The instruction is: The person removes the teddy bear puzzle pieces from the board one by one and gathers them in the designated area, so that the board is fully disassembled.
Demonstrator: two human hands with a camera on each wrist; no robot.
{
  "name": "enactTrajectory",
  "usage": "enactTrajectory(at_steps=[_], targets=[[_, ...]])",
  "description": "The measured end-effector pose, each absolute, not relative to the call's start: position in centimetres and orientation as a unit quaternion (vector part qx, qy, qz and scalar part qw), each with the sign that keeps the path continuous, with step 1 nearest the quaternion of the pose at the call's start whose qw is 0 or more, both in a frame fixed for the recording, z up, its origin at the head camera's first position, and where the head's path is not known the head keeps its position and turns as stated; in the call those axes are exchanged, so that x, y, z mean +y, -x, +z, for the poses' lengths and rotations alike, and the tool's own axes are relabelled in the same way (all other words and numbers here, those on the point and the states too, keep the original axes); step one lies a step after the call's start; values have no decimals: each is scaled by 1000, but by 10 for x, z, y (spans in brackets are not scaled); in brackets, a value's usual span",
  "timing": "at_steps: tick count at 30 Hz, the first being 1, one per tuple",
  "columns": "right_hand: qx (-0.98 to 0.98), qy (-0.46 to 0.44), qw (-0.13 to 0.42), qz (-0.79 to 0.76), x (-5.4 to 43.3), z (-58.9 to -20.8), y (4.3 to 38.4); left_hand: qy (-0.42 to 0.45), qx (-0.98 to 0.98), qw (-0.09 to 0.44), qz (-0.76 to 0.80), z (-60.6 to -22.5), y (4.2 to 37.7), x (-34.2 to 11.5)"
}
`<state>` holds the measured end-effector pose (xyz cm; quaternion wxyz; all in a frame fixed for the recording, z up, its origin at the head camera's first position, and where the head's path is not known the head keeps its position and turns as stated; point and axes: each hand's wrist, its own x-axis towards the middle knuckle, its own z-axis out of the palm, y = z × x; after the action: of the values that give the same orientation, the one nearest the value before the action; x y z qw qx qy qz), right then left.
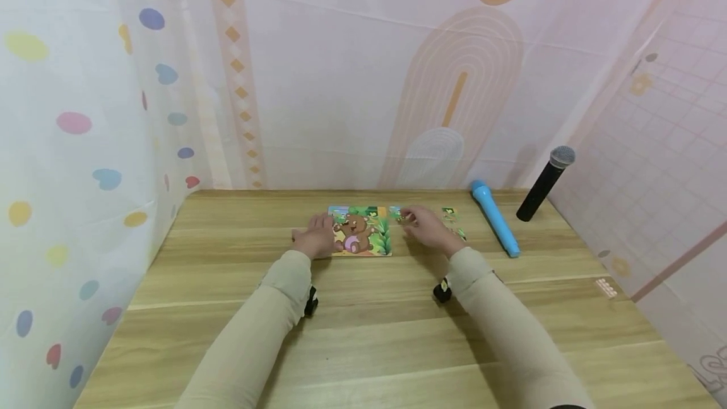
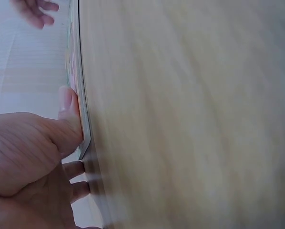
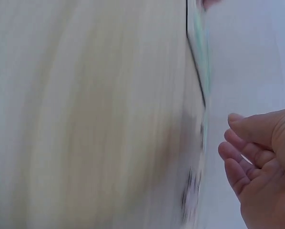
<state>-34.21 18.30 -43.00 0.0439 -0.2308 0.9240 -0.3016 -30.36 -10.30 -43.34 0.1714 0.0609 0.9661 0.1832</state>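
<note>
A jigsaw puzzle board [image 1: 358, 235] with a brown bear picture lies flat near the back of the table. My left hand [image 1: 317, 238] is at its left edge. In the left wrist view the thumb [image 2: 68, 107] rests along the rim of the board [image 2: 84, 119], the other fingers extending past its corner. To the board's right, my right hand [image 1: 427, 227] hovers low among loose puzzle pieces, one piece [image 1: 394, 213] just beyond its fingertips. In the right wrist view its fingers [image 3: 235, 174] are loosely bent with nothing between them.
Further right lie more puzzle pieces [image 1: 450, 213], partly behind the right hand. A blue toy microphone [image 1: 496, 219] lies beyond them, and a black microphone [image 1: 544, 187] stands by the right edge. A small pinkish item [image 1: 606, 288] is near that edge. A printed curtain [image 1: 318, 81] hangs behind the table.
</note>
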Motion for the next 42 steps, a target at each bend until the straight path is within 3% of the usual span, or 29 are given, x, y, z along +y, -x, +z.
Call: enactTrajectory(at_steps=[9,17,29,42], targets=[[916,259,76,-298,125,-433,345,-44,964,189,183,-429,306,-103],[901,284,140,-297,85,-432,347,-41,963,188,188,-435,303,-107],[900,288,153,-290,55,-432,347,-46,965,187,180,-438,304,-115],[899,280,129,-310,50,-437,349,-37,966,192,171,-434,303,-113]])
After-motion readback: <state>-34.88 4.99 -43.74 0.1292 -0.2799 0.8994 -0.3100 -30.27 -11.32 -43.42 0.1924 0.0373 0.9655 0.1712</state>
